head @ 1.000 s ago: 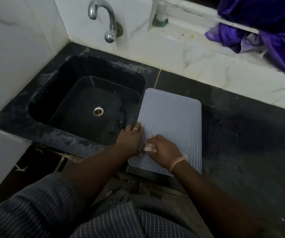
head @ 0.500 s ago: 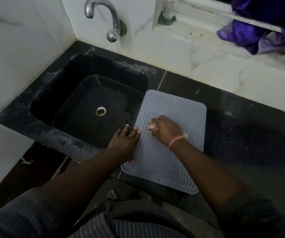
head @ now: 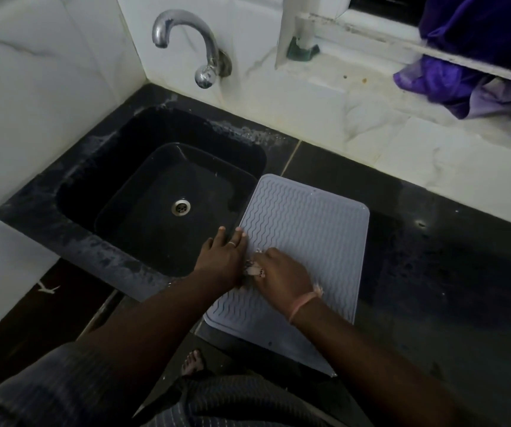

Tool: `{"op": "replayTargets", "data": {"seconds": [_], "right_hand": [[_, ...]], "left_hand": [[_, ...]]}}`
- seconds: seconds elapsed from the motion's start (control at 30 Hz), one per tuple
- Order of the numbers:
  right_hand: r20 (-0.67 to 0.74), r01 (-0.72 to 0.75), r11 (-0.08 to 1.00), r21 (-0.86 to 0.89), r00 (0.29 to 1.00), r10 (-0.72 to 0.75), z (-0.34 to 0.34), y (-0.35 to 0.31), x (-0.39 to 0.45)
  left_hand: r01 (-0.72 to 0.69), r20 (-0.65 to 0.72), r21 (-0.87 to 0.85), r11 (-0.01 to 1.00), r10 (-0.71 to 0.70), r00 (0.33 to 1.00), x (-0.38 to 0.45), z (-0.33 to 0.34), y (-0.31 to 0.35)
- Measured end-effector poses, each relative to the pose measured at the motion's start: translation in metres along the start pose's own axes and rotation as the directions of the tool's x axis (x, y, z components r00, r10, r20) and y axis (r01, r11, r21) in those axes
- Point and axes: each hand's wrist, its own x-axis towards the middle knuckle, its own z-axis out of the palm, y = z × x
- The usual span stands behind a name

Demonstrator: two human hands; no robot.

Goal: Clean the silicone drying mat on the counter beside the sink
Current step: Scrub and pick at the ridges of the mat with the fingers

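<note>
Basically: silicone drying mat [head: 306, 229] lay flat on dark counter [head: 433, 272], just right of sink [head: 168, 198], near corner overhanging counter edge. Looked soft, floppy, light, likely slippery if wet; best pinned flat or lifted by a border. Left hand [head: 222, 257] spread flat on left edge. Right hand [head: 282, 278] closed on small pale scrubber [head: 252, 268], pressed mid-mat.

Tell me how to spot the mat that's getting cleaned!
Find the black sink under the curved tap. On the dark counter right beside it lies the drying mat. It is the only pale grey thing there, rectangular, covered in wavy ridges.
</note>
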Motion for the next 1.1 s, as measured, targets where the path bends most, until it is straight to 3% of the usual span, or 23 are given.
{"op": "replayTargets", "data": {"seconds": [0.13, 0.5, 0.6, 0.73, 0.87, 1.1], "right_hand": [[0.019, 0.02, 1.0, -0.016, 1.0, -0.02, -0.013, 0.019, 0.023], [-0.04, -0.146, 0.987, -0.064, 0.989, 0.144, -0.035, 0.038, 0.089], [-0.034, -0.052, 0.998, 0.019, 0.998, 0.052, -0.023, 0.025, 0.058], [0.045, 0.081, 0.997, -0.011, 0.996, -0.081, -0.004, 0.009, 0.024], [-0.001, 0.031, 0.999, -0.031, 1.0, -0.031, -0.015, 0.024, 0.055], [-0.029, -0.205, 0.977, -0.055, 0.979, 0.204, -0.04, 0.053, 0.128]], "left_hand": [[-0.009, 0.066, 0.021, 1.0, 0.007, 0.998, 0.003, 0.001, -0.004], [0.034, 0.13, -0.005, 0.999, -0.033, 0.991, 0.003, -0.003, -0.002], [0.052, 0.101, -0.013, 0.999, -0.051, 0.994, 0.002, -0.003, 0.001], [0.057, 0.065, -0.025, 0.998, -0.055, 0.996, 0.002, 0.001, 0.002], [0.061, 0.095, -0.038, 0.997, -0.058, 0.994, 0.003, -0.001, 0.003], [0.054, 0.138, -0.027, 0.998, -0.049, 0.989, 0.008, -0.004, -0.001]]}}
